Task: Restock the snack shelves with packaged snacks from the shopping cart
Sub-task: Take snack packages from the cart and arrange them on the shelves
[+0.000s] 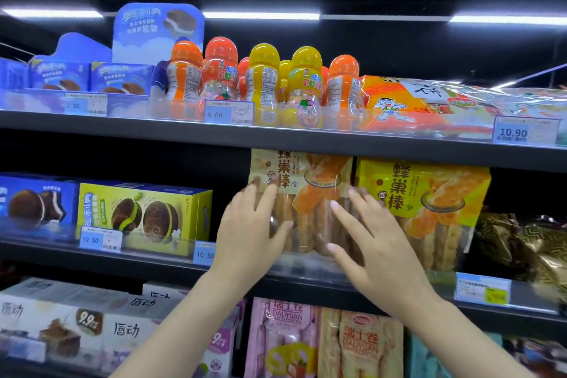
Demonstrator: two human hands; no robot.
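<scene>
- Beige-topped clear plastic bag of honeycomb stick bread (302, 193) stands upright on the dark grey middle shelf (306, 278), its top edge tucked just under the shelf above.
- Left hand (250, 230) lies flat against the bag's left side, fingers (254, 193) straight and slightly spread, tips reaching the printed beige panel; the thumb points right across the clear window.
- Right hand (379, 247) presses the bag's right lower part, fingers (345, 215) straight and fanned wide, curled round nothing.
- Just right of the right hand's fingertips stands a yellow-topped bag of the same stick bread (429, 202), touching the first bag's edge.
- Left of the left hand's fingers, past a dark gap, sits a lime-green cardboard box of chocolate sandwich pies (144, 215), with a blue box of the same pies (36, 205) beside it.
- Above the fingertips, on the top shelf, orange- and yellow-capped candy bottles (264, 77) stand in a row.
- Below the wrists, pink and cream bags of Swiss roll (325, 341) fill the lower shelf.
</scene>
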